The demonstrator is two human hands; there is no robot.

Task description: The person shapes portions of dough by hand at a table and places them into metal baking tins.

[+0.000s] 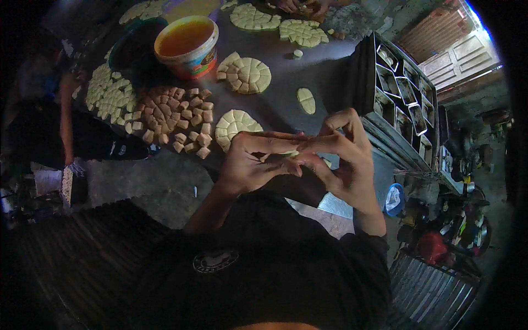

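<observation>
Both my hands meet above the table's near edge. A small pale piece of dough [290, 153] is pinched between the fingertips of my left hand [247, 160] and my right hand [347, 155]. Fingers cover most of it, so its full shape is hidden. Just beyond my left hand lies a pale dough round [235, 125] scored into pieces. Past my right hand is a small oval of dough [306, 101] with a line across it. Another scored dough round [247, 76] sits farther back.
Brown dough pieces [175, 113] and pale cut dough [110, 93] spread at the left. A tub of orange stuff [187, 48] stands behind them. Stacked metal loaf tins [406, 91] rise at the right. Another person's arm [66, 118] shows at left, and other hands [300, 6] at the far edge.
</observation>
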